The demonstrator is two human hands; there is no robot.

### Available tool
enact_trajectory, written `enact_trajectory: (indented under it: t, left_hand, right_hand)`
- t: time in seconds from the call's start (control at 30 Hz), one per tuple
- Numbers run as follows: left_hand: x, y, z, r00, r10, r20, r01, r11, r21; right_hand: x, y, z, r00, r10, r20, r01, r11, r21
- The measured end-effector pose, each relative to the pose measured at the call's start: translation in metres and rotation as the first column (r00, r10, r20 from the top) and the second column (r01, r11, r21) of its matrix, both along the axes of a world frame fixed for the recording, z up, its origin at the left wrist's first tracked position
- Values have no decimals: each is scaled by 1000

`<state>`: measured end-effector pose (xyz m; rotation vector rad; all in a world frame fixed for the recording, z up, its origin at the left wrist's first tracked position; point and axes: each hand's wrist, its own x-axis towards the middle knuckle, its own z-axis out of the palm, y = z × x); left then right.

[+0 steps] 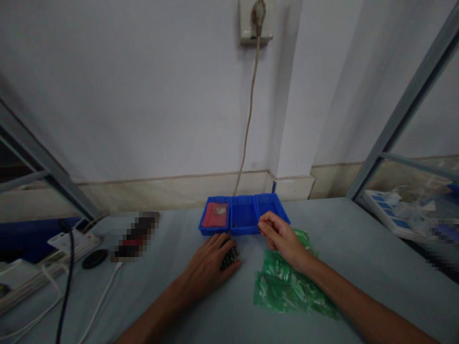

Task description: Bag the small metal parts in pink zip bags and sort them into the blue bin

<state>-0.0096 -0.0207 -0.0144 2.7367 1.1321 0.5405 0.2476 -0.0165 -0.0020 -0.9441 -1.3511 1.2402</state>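
My left hand [210,265] rests palm down on the grey table, its fingers curled over a small heap of dark parts [230,256]. My right hand [281,236] hovers in front of the blue bins with fingertips pinched together; whatever is in the pinch is too small to name. Three blue plastic bins stand in a row at the table's back: the left bin [215,217] holds a red bag, the middle bin [244,215] looks nearly bare, and the right bin [270,205] sits just behind my right hand. Green plastic bags [287,284] lie under my right forearm.
A cord [247,129] runs down the wall from a socket [256,21] to behind the bins. At left lie a white power strip [73,241], a black round cap [93,259] and white cables. Metal frame posts stand at both sides; trays fill the shelf at right [405,210].
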Motion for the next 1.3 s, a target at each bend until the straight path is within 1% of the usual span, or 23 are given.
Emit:
enact_trajectory:
  t: [0.17,0.4,0.57,0.67,0.8,0.97,1.07,1.17,1.23,1.3]
  left_hand:
    - [1,0,3,1000,-2,-19,2,1000,-19]
    - [1,1,1,999,-5,-35,5,1000,-6]
    - [2,2,-2,1000,-5,-30,5,1000,5]
    - [2,2,-1,999,-6,-37,6,1000,1]
    - [2,2,1,999,-16,-37,16,1000,0]
    - [1,3,1,999,-29,-14,29,1000,-3]
    - [2,4,0,1000,-26,-4,26,1000,-6]
    - [3,4,1,1000,-16,2,16,1000,-14]
    - [3,3,1,1000,-7,8,8,1000,-22]
    - [3,3,1,1000,-3,13,4,999,-32]
  right_hand:
    - [-1,-3,2,1000,-1,25,1,1000,3]
    - [-2,-3,1,999,47,-16,-48,995,-82]
    - [-2,-4,2,994,76,-84,-87,987,-135]
    - [-1,-7,4,984,132,-122,-154,969,-195]
    - [0,-12,7,939,266,-219,-326,892,-313]
    - [4,-14,12,878,351,-325,-459,811,-364]
    - [8,-15,15,825,441,-355,-558,735,-385]
    - [10,-18,18,755,550,-356,-656,637,-406]
    - [9,-19,18,742,579,-339,-670,612,-420]
    - [8,-20,17,744,581,-331,-667,620,-413]
